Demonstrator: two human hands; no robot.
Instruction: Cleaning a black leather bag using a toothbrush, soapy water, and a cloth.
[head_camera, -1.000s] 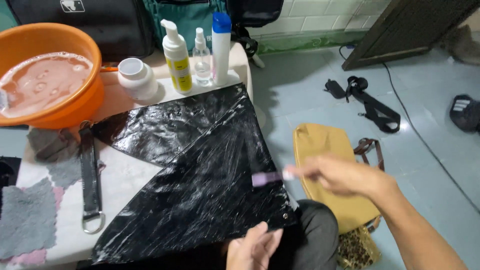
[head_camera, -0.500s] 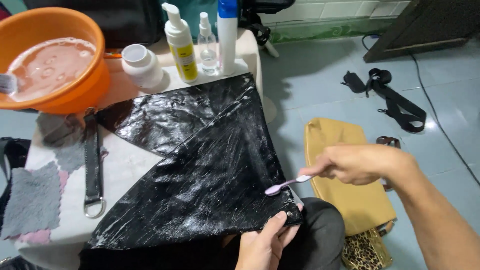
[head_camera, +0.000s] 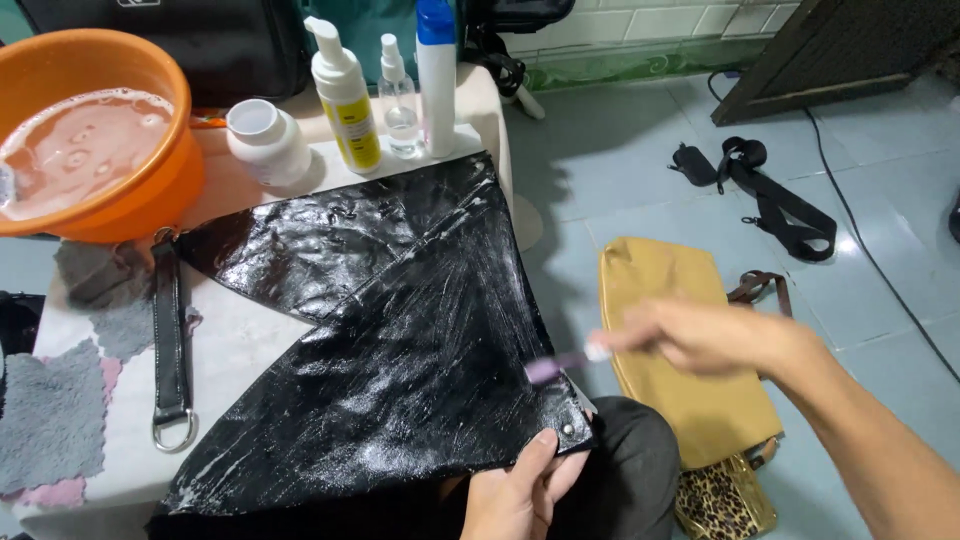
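White table, orange basin of soapy water, foam bottle

White foam-pump bottle, yellow label band on lower half: 11 o'clock, on table's far edge. Small clear spray bottle just beside, at its 3 o'clock. Tall white bottle, blue cap next, toward 12. Squat white jar, plain, at pump bottle's 8 o'clock.

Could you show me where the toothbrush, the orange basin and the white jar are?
toothbrush (head_camera: 548, 369), head view, on its purple head.
orange basin (head_camera: 150, 190), head view, on its outer wall.
white jar (head_camera: 270, 150), head view, on its side.
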